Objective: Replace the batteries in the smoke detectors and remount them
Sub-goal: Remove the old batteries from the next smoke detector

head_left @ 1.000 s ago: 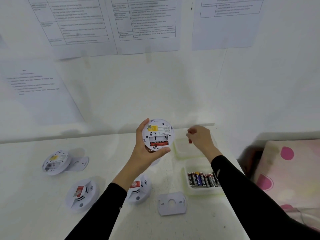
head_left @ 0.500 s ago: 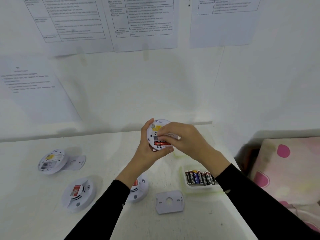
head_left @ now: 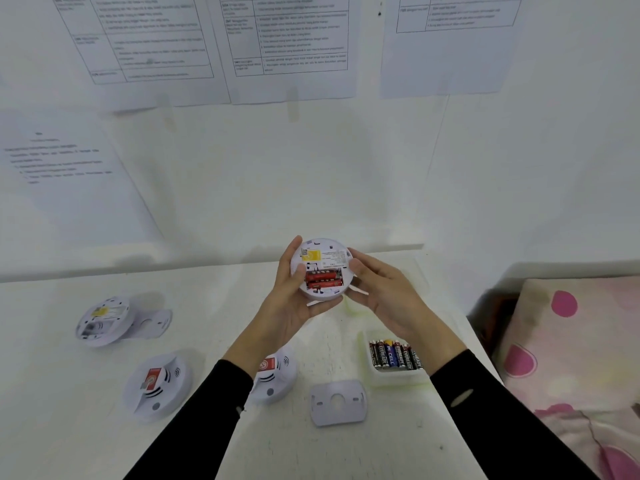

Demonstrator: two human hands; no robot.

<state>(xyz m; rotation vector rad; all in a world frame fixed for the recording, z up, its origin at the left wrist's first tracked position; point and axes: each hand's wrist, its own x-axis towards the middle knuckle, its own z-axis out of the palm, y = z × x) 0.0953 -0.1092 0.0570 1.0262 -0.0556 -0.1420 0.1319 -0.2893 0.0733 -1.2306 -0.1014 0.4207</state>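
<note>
Looking down past both black sleeves: a smoke detector (head_left: 322, 268) is held up off the white table (head_left: 207, 299), back side facing us. The left hand (head_left: 294, 299) wraps its left and lower rim, thumb lying beside the open battery bay, and in that bay two red batteries (head_left: 323, 280) sit one above the other. The right hand (head_left: 384, 299) cups the right rim, fingers lightly bent round it, thumb by the lower edge.

Nearer us than that hand, a shallow white tray (head_left: 394, 377) sits close to the table's right edge, with a row of spare batteries (head_left: 394, 355) packed side by side inside. Just left of it lies a flat mounting plate (head_left: 337, 401).

A face-up detector (head_left: 273, 375) peeks from behind the left forearm, and a second face-up detector (head_left: 157, 386) lies further left. An overturned detector (head_left: 102, 322) leans on a second plate (head_left: 152, 323).

Bare tabletop stretches from these back to the wall (head_left: 311, 168). Past the right edge sits a pink-spotted pillow (head_left: 588, 348).
</note>
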